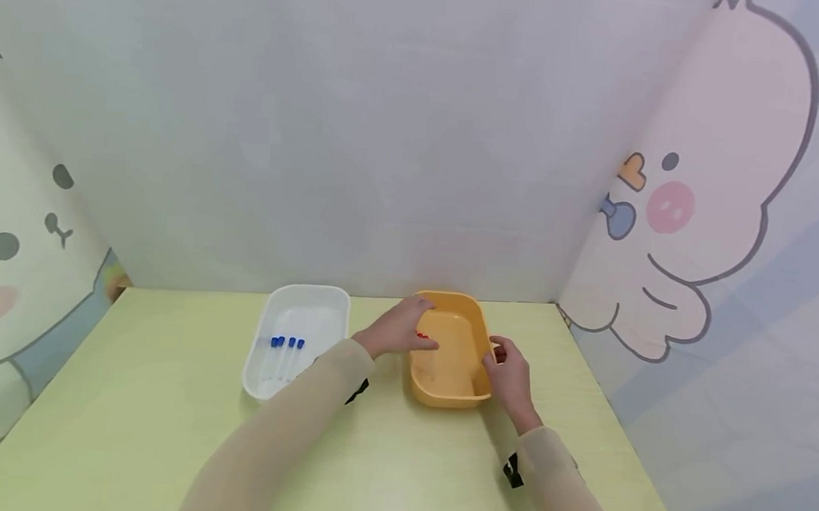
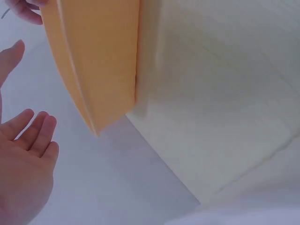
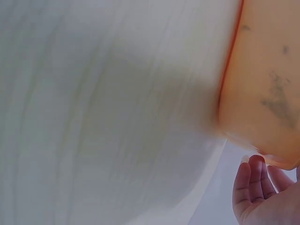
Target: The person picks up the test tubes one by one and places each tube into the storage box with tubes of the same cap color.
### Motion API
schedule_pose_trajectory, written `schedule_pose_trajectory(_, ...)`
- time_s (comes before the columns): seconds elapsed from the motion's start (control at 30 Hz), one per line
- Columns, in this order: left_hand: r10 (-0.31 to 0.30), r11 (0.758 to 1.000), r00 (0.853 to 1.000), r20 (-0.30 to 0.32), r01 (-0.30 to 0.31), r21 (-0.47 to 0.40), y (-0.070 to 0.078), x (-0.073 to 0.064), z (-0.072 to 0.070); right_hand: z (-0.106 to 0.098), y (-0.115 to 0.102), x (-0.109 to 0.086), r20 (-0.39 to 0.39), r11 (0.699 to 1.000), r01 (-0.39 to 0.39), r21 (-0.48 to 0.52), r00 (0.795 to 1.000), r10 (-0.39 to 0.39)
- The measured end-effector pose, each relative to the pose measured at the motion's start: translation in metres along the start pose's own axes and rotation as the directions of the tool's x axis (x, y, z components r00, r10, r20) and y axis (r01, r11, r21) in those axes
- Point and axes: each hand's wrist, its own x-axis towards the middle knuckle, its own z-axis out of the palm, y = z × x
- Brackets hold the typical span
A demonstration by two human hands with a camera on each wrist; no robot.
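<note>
An orange plastic tray (image 1: 455, 339) stands on the table, right of the middle. Above its left side reaches my left hand (image 1: 399, 328), thumb and fingers spread apart. In the left wrist view that hand (image 2: 28, 173) shows relaxed fingers holding nothing, beside the tray's outer wall (image 2: 103, 61). Small red items (image 1: 421, 335) show between the thumb and fingers, mostly hidden; their kind cannot be told. My right hand (image 1: 512, 378) grips the tray's right rim, thumb on the near side. The right wrist view has its fingers (image 3: 255, 178) at the tray's edge.
Left of the orange tray stands a white tray (image 1: 309, 310). Several clear thin tubes with blue caps (image 1: 291, 343) lie in it side by side, partly behind my left sleeve (image 1: 297, 412). A printed curtain (image 1: 388, 131) hangs behind the pale yellow table (image 1: 152, 396).
</note>
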Motion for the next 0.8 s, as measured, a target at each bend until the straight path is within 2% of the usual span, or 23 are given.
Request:
schedule_pose_trajectory(0.2,-0.037,0.999,0.999,-0.025,0.037,-0.006,0.004,-0.006,-0.025,-0.009,0.002,0.005,-0.006,0.999,0.021,-0.027,1.000,-0.021)
schedule_pose_trajectory(0.33,-0.060,0.998,0.997,-0.044,0.060,0.015,0.000,-0.011,-0.035,-0.012,0.000,0.010,-0.019,0.999,0.042,-0.021,0.999,-0.042)
schedule_pose_trajectory(0.6,-0.086,0.994,0.986,-0.146,0.094,0.050,-0.012,-0.026,-0.048,-0.020,-0.012,0.016,-0.050,0.993,0.117,-0.003,0.992,-0.117)
schedule_pose_trajectory(0.8,-0.109,0.992,0.979,-0.170,0.117,0.039,-0.020,-0.036,-0.056,-0.027,-0.025,0.017,-0.048,0.992,0.126,0.021,0.991,-0.125)
